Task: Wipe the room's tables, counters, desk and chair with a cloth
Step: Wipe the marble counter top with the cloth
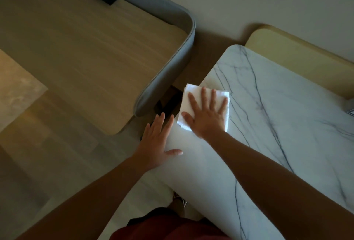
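The marble-patterned surface point(277, 109) runs away from me toward the wall, its long axis going from my hips at the lower edge of the view up to the rounded far corner, and I judge I am partway through wiping its left-hand strip, with the broad veined area to my right looking like the next ground to cover. To do this well I should keep my strokes parallel to that long axis, overlap each pass, and keep the pressure even through the whole palm so the fabric stays flat and does not bunch. The folded white cloth point(206, 97) lies near the left edge, its outer portion seeming to overhang that edge, so I ought to draw it inward before pushing on or it may slip off toward the floor. Its longer side points roughly away from me, a little tilted toward the far corner, in line with my fingers. My right hand point(207, 115) lies spread and flat on top of it, fingers straight and fanned, pressing down and gripping nothing. My left hand point(159, 142) is also open, fingers extended, resting at the near-left rim with the thumb lying on the top, apparently bracing me; it holds nothing.
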